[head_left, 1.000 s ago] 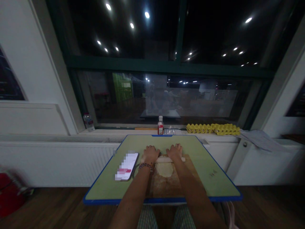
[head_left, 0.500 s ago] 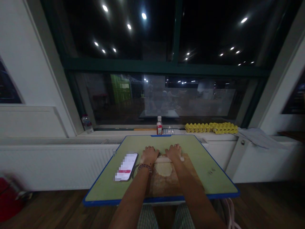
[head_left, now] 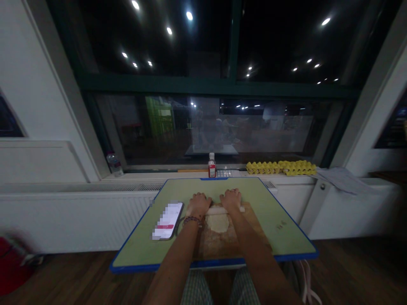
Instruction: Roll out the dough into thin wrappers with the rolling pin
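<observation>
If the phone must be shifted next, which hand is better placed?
Probably the left hand: it is nearer the phone, while the right hand sits farther across the board. Both are on the rolling pin.

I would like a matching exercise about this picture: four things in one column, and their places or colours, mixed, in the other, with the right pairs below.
1. Rolling pin
2. Dough
3. Phone
4. Egg tray

A. Yellow, on the windowsill
B. Flat on the wooden board
C. Under the left hand and right hand
D. On the green tabletop, left of both hands

Pairs: 1-C, 2-B, 3-D, 4-A
</observation>
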`<state>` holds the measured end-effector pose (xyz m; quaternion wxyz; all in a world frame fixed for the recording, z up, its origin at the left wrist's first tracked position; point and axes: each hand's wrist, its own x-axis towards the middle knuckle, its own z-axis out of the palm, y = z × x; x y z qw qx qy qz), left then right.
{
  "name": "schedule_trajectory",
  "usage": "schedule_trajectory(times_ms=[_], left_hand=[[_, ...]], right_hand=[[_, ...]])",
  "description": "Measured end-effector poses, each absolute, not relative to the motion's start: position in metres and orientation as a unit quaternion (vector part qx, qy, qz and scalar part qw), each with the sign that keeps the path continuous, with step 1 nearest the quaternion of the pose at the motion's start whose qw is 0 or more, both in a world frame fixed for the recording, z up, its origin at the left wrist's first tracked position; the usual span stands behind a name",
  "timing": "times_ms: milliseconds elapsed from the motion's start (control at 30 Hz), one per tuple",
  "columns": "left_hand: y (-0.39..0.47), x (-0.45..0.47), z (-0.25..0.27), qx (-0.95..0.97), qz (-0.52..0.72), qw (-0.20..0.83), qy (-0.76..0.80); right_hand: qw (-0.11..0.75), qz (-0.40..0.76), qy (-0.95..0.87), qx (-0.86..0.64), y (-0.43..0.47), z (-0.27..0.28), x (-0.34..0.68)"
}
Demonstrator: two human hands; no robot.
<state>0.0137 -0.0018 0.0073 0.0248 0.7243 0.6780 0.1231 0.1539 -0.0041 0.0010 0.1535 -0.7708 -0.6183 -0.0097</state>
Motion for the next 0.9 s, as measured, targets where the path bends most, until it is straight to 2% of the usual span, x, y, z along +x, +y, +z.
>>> schedule_trajectory(times_ms=[333, 567, 900], left_hand=[[0.009, 0.014, 0.001, 0.723, 0.117, 0.030, 0.680], [0.014, 0.014, 0.004, 0.721, 0.120, 0.034, 0.682], [0.027, 0.015, 0.000, 0.720, 0.126, 0.025, 0.682]], right_hand=[[0.167, -0.011, -0.620, -0.766, 0.000, 0.000, 0.155], [0.241, -0.031, -0.631, -0.737, 0.008, 0.006, 0.156], [0.228, -0.009, -0.629, -0.743, 0.019, 0.004, 0.158]])
